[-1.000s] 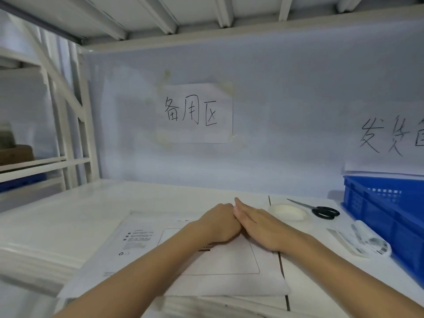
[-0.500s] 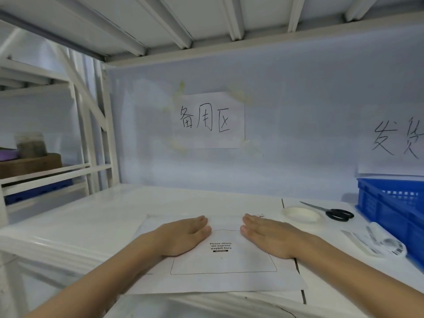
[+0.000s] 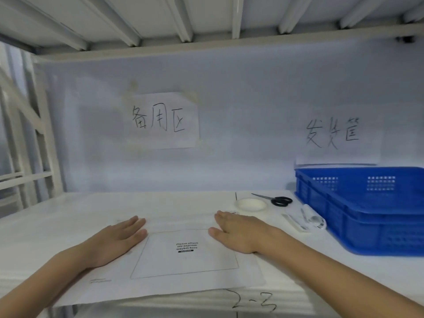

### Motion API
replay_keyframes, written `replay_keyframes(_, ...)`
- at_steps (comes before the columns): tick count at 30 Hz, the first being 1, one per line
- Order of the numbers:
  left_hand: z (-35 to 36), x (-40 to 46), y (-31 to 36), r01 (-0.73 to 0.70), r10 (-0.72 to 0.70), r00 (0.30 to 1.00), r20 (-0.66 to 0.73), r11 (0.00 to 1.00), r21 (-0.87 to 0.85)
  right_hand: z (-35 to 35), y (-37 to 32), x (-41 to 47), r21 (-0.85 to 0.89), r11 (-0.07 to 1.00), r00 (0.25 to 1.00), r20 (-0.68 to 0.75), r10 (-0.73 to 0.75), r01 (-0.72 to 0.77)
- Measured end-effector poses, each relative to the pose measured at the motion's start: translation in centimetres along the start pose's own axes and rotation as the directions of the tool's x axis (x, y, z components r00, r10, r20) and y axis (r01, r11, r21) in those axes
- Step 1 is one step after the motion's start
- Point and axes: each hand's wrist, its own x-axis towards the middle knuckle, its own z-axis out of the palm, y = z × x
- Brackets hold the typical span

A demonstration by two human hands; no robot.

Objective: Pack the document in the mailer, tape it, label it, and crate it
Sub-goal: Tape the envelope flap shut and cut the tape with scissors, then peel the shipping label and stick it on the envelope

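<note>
A white mailer [image 3: 183, 267] lies flat on the white shelf, its printed waybill box facing up. My left hand [image 3: 117, 239] rests palm down on the mailer's left part, fingers straight. My right hand [image 3: 238, 232] presses flat on its upper right part, fingers straight. A roll of clear tape [image 3: 251, 204] sits behind my right hand. Label strips with barcodes [image 3: 305, 220] lie to the right, beside the blue crate [image 3: 367, 216]. The document is not visible.
Black-handled scissors [image 3: 276, 199] lie behind the tape roll. Two handwritten paper signs [image 3: 161, 120] hang on the back wall. A shelf deck is close overhead, and a white rack frame [image 3: 34, 138] stands at the left. The front edge is marked "2-3".
My hands, first together at the mailer's top middle, have slid apart along the mailer to its left and right. The view has swung right, showing more of the crate.
</note>
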Motion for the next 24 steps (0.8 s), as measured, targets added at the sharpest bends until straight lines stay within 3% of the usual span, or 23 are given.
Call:
replay_keyframes(4, 0.8, 2.2, 1.1, -0.066, 0.066, 0.998, 0.002, 0.997, -0.039, -1.5, 2.9, -4.1, 0.024, 0.999, 0.949, -0.31, 0.053, -0.048)
replay_keyframes(7, 1.4, 3.5, 0.6, -0.088, 0.079, 0.996, -0.047, 0.969, -0.231, -3.7, 6.5, -6.6, -0.025, 0.975, 0.878, -0.441, 0.185, -0.219)
replay_keyframes(10, 2.4, 5.4, -0.7, -0.089, 0.074, 0.995, -0.061, 0.949, -0.303, -5.0, 8.9, -8.6, -0.016, 0.933, 0.842, -0.437, 0.317, -0.36)
replay_keyframes(13, 1.5, 4.4, 1.3, -0.098, 0.081, 0.995, -0.063, 0.932, -0.348, -4.3, 9.1, -9.3, -0.064, 0.92, 0.867, -0.364, 0.341, -0.388)
replay_keyframes(19, -0.2, 2.6, 3.2, -0.114, 0.095, 0.981, -0.17, 0.988, -0.107, -3.3, 8.0, -8.5, -0.195, 0.885, 0.889, -0.281, 0.362, -0.422)
replay_keyframes(21, -0.5, 2.3, 3.6, -0.146, 0.121, 0.968, -0.221, 0.984, -0.103, -3.4, 7.8, -8.4, -0.246, 0.863, 0.878, -0.319, 0.358, -0.441)
replay_keyframes(24, -1.1, 2.1, 5.6, -0.23, 0.14, 0.93, -0.339, 0.943, -0.242, -4.3, 6.5, -8.1, -0.269, 0.848, 0.828, -0.476, 0.295, -0.457)
